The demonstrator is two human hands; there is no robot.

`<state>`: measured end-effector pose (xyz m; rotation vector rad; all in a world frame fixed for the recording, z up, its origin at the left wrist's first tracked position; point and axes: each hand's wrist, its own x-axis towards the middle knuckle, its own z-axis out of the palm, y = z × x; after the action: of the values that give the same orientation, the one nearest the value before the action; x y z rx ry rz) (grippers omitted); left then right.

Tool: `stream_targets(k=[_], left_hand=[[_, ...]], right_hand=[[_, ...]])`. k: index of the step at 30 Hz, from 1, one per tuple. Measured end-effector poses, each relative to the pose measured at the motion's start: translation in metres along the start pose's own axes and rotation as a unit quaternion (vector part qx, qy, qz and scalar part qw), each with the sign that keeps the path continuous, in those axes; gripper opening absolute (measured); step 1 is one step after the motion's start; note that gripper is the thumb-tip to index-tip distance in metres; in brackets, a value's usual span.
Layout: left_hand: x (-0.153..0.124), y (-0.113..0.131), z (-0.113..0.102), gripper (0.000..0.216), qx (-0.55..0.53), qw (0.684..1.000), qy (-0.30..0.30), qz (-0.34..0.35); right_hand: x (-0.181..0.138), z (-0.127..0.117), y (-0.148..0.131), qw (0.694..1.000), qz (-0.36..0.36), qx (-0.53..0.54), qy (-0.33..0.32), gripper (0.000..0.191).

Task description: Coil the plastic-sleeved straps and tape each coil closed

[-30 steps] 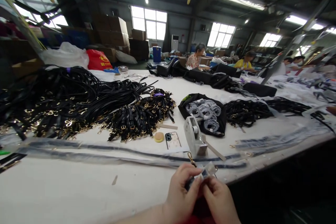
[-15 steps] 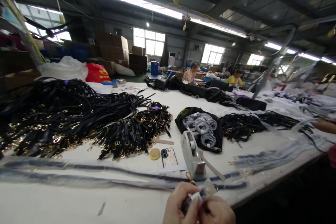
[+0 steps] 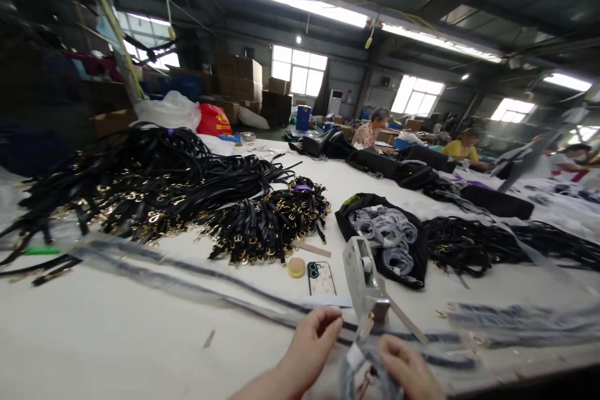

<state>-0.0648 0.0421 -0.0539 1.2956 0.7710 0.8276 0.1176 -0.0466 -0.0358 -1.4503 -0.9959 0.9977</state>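
Low in the middle, a coiled strap (image 3: pixel 345 375) in clear plastic has a white label and gold hardware. My right hand (image 3: pixel 407 365) grips the coil's right side. To the left, my left hand (image 3: pixel 312 344) is closed, thumb and forefinger drawn together; anything between their tips is too small to make out. Just beyond the hands stands a grey tape dispenser (image 3: pixel 359 281). Dark straps in plastic sleeves (image 3: pixel 220 290) run across the table behind my hands. A phone (image 3: pixel 321 279) in a patterned case and a round yellow-and-tan object (image 3: pixel 295 267) lie near the dispenser.
Black straps with gold buckles (image 3: pixel 253 231) are heaped at left. A black bag (image 3: pixel 415 262) holds several plastic-wrapped coils (image 3: pixel 384 228). More black straps (image 3: pixel 459 244) and plastic-sleeved straps (image 3: pixel 506 319) lie at right. Co-workers (image 3: pixel 368 131) sit beyond the white table (image 3: pixel 154 337).
My view has swung left. Both hands were together around the small wrapped bundle; now they are apart, and the coiled strap shows beside my right hand.
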Motion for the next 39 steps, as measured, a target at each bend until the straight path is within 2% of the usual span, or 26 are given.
stream_targets(k=[2,3,5,8,10,13,18,21,24,27,29,31,33,35,36,37,39], left_hand=[[0.001,0.008,-0.008,0.037,0.115,0.992,0.025,0.045],[0.001,0.012,-0.013,0.033,0.188,0.98,0.025,0.068],[0.002,0.02,-0.024,0.028,0.352,0.928,-0.002,0.123],[0.006,0.021,-0.042,0.02,0.433,0.893,-0.018,0.117],[0.009,0.017,-0.055,0.019,0.472,0.877,-0.01,0.09],[0.018,0.008,-0.07,0.024,0.538,0.841,0.002,0.055],[0.033,0.007,-0.078,0.015,0.615,0.789,0.008,0.023],[0.027,0.023,-0.068,0.016,0.633,0.773,0.017,0.033],[0.004,0.045,-0.048,0.02,0.631,0.771,0.012,0.088],[-0.023,0.06,-0.023,0.02,0.598,0.782,-0.02,0.172],[-0.037,0.063,-0.008,0.021,0.554,0.8,-0.094,0.207],[-0.046,0.06,0.005,0.024,0.482,0.827,-0.194,0.213],[-0.048,0.055,0.016,0.037,0.373,0.872,-0.266,0.174],[-0.044,0.051,0.028,0.054,0.189,0.932,-0.302,0.067],[-0.04,0.051,0.035,0.063,0.089,0.946,-0.311,0.007],[-0.034,0.051,0.042,0.071,-0.008,0.944,-0.324,-0.054],[-0.022,0.054,0.054,0.078,-0.192,0.9,-0.352,-0.169]], right_hand=[[0.026,-0.021,-0.032,0.993,-0.02,0.042,0.111,0.027],[0.04,-0.031,-0.047,0.978,-0.064,0.085,0.182,0.024],[0.066,-0.044,-0.068,0.957,-0.116,0.125,0.236,0.02],[0.077,-0.04,-0.066,0.941,-0.15,0.131,0.273,0.022],[0.062,-0.026,-0.05,0.963,-0.116,0.068,0.233,0.03],[0.027,-0.003,-0.025,0.992,-0.041,-0.048,0.105,0.038],[-0.003,0.016,-0.007,0.984,-0.023,-0.148,-0.098,0.034],[-0.009,0.022,-0.001,0.982,0.027,-0.115,-0.146,0.041],[-0.013,0.028,0.003,0.99,0.077,0.006,-0.116,0.049],[-0.013,0.028,-0.004,0.968,0.121,0.212,-0.063,0.052],[-0.013,0.025,-0.017,0.939,0.126,0.319,-0.008,0.042],[-0.019,0.02,-0.031,0.918,0.117,0.372,0.067,0.034],[-0.033,0.014,-0.044,0.913,0.102,0.385,0.089,0.027],[-0.056,0.007,-0.051,0.922,0.098,0.375,0.019,0.02],[-0.069,0.001,-0.052,0.926,0.111,0.357,-0.04,0.022],[-0.083,-0.007,-0.052,0.932,0.136,0.322,-0.098,0.027],[-0.108,-0.03,-0.048,0.945,0.199,0.19,-0.178,0.035]])
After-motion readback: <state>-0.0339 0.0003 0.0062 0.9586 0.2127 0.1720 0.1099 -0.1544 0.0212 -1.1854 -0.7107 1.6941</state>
